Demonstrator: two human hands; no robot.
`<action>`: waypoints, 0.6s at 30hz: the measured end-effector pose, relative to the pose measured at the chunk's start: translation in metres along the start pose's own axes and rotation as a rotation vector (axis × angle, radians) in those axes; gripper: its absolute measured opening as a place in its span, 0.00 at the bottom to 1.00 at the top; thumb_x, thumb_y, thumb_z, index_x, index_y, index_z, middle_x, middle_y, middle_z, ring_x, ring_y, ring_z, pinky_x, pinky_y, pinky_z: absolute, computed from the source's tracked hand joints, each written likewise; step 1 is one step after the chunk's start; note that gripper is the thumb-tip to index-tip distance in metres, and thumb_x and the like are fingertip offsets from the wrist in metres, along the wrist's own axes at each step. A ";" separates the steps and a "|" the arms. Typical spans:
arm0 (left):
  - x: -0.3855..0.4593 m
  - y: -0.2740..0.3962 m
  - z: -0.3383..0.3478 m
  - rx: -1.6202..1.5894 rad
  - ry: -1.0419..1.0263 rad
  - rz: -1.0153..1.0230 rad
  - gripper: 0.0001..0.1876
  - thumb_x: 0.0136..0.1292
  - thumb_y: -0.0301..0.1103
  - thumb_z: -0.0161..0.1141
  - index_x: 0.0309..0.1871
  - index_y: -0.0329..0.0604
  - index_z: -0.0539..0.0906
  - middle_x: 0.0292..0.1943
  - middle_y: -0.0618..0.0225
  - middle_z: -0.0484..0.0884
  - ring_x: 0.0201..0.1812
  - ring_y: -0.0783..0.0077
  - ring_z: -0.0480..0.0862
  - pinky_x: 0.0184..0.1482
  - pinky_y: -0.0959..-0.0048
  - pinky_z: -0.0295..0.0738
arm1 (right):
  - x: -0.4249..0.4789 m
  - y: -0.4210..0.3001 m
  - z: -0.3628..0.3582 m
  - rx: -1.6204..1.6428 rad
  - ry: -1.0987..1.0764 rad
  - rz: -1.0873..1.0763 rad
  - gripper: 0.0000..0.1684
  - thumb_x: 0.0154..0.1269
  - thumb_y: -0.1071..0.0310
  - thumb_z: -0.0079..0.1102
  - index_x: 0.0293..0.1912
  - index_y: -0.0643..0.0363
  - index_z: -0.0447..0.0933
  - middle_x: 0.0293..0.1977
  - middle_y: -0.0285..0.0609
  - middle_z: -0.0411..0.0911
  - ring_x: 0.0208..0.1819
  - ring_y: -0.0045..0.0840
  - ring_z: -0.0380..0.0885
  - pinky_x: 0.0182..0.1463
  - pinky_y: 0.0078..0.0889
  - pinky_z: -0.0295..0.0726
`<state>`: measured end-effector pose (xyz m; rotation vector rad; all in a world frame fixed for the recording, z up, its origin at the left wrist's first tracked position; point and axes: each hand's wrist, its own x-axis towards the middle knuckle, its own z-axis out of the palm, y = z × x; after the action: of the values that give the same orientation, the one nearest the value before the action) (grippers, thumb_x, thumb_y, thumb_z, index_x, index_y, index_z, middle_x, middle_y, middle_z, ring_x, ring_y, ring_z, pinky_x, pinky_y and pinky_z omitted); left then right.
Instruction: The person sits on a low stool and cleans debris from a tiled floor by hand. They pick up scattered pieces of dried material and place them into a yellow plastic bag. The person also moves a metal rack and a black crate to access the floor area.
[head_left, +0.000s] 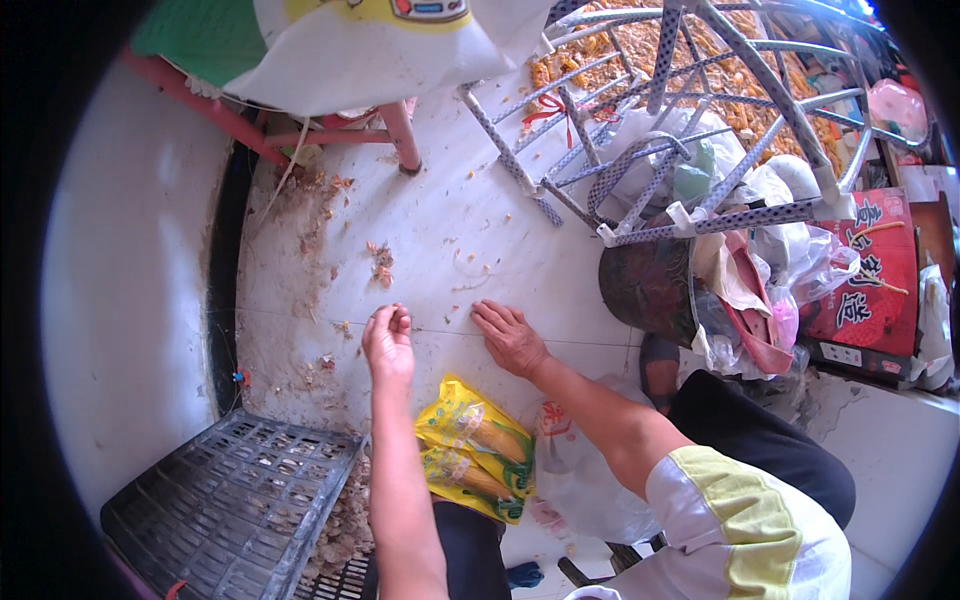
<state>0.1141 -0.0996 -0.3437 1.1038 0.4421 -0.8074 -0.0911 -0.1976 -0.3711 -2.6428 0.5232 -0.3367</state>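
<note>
My left hand (388, 346) is raised over the pale tiled floor (439, 225), palm up with the fingers curled in. A small yellowish speck shows at its fingertips, too small to name. My right hand (513, 340) rests palm down on the floor to the right, its fingers stretched forward and slightly apart. Nothing shows in it, though its underside is hidden. Scattered corn kernels (486, 268) and a clump of dry reddish husk debris (381, 264) lie beyond the hands. Nearer to me are yellow plastic packs of corn cobs (480, 450), between my forearms.
A black plastic crate (240, 480) stands at lower left. A pink-legged stool (401, 135) and a white bag (360, 64) are ahead. At right are a tubular rack (570, 127), a full waste bin (645, 281), a red box (862, 277) and heaped corn (720, 71).
</note>
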 end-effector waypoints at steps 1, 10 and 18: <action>0.001 -0.007 0.014 0.057 0.067 0.021 0.03 0.57 0.23 0.61 0.33 0.35 0.78 0.30 0.64 0.81 0.32 0.75 0.80 0.34 0.80 0.77 | 0.001 0.000 0.000 -0.011 -0.006 0.010 0.27 0.55 0.73 0.54 0.57 0.61 0.70 0.62 0.43 0.67 0.64 0.32 0.65 0.64 0.37 0.62; -0.062 0.023 0.225 0.410 -0.537 0.645 0.18 0.67 0.31 0.53 0.58 0.34 0.70 0.51 0.56 0.77 0.51 0.68 0.78 0.53 0.69 0.73 | 0.009 0.001 0.013 0.274 -0.051 0.079 0.27 0.53 0.79 0.53 0.56 0.62 0.69 0.57 0.48 0.69 0.60 0.39 0.67 0.59 0.44 0.66; 0.002 -0.011 -0.043 1.012 0.048 0.713 0.06 0.62 0.25 0.56 0.41 0.34 0.79 0.32 0.64 0.81 0.31 0.75 0.79 0.36 0.73 0.75 | 0.034 -0.014 0.017 0.277 0.196 0.128 0.21 0.54 0.84 0.51 0.50 0.63 0.73 0.55 0.50 0.72 0.54 0.43 0.70 0.58 0.40 0.68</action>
<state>0.1101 -0.0634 -0.3699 2.0495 -0.3944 -0.3258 -0.0507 -0.1940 -0.3746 -2.3104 0.6531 -0.5876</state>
